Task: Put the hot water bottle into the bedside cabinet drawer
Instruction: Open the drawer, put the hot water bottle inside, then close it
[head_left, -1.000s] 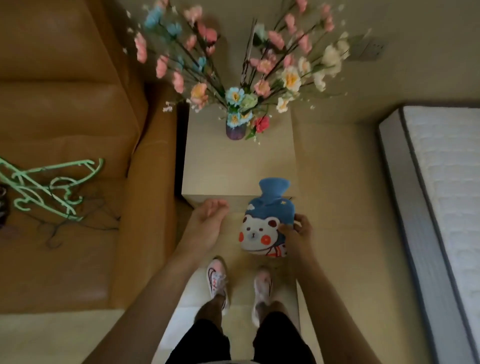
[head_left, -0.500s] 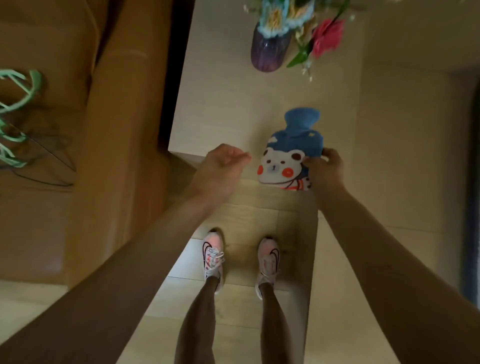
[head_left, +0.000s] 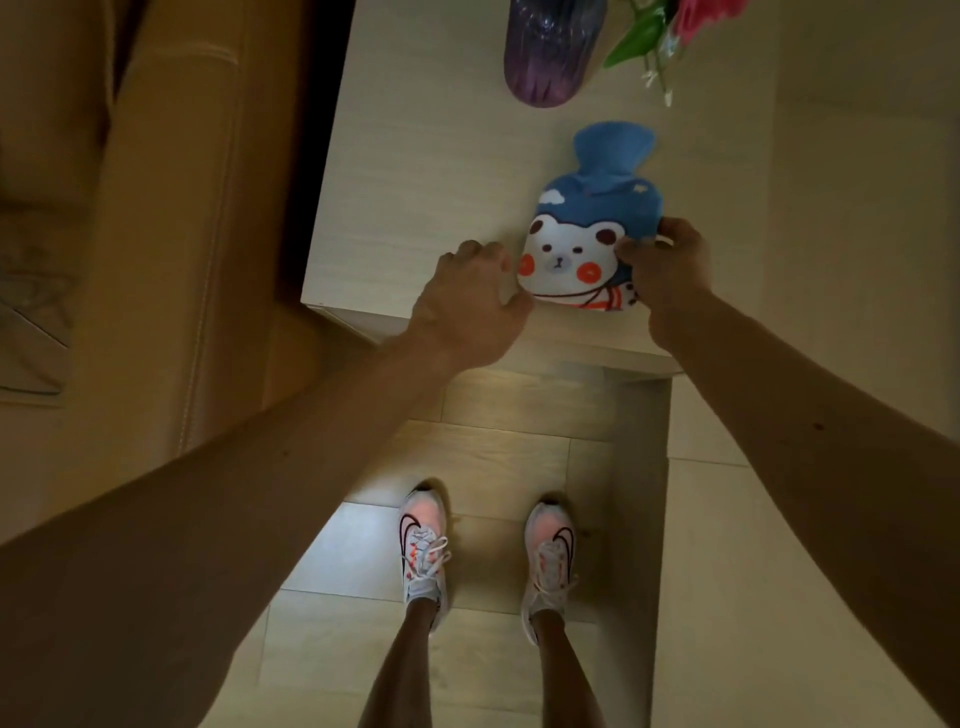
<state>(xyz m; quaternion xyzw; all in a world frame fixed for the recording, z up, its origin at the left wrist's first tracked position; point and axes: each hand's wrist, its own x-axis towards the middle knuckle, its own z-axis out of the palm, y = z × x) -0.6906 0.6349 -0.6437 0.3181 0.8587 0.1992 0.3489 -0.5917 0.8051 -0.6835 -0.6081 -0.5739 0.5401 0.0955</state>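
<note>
The hot water bottle (head_left: 587, 228), blue with a white bear face and red cheeks, lies flat on top of the pale wooden bedside cabinet (head_left: 415, 197), near its front edge. My right hand (head_left: 667, 265) grips the bottle's lower right side, thumb on the bear print. Just left of the bottle, my left hand (head_left: 467, 306) rests at the cabinet's front edge with its fingers curled; its thumb touches the bottle's lower left corner. The drawer front is hidden below the cabinet top.
A purple vase (head_left: 550, 49) with artificial flowers stands at the back of the cabinet top. A tan leather sofa arm (head_left: 171, 234) rises close on the left. My feet in white shoes (head_left: 426, 551) stand on the tiled floor in front.
The view has tilted down and closer to the cabinet. The bottle now lies on the cabinet top, and my left hand has moved right to its lower left corner.
</note>
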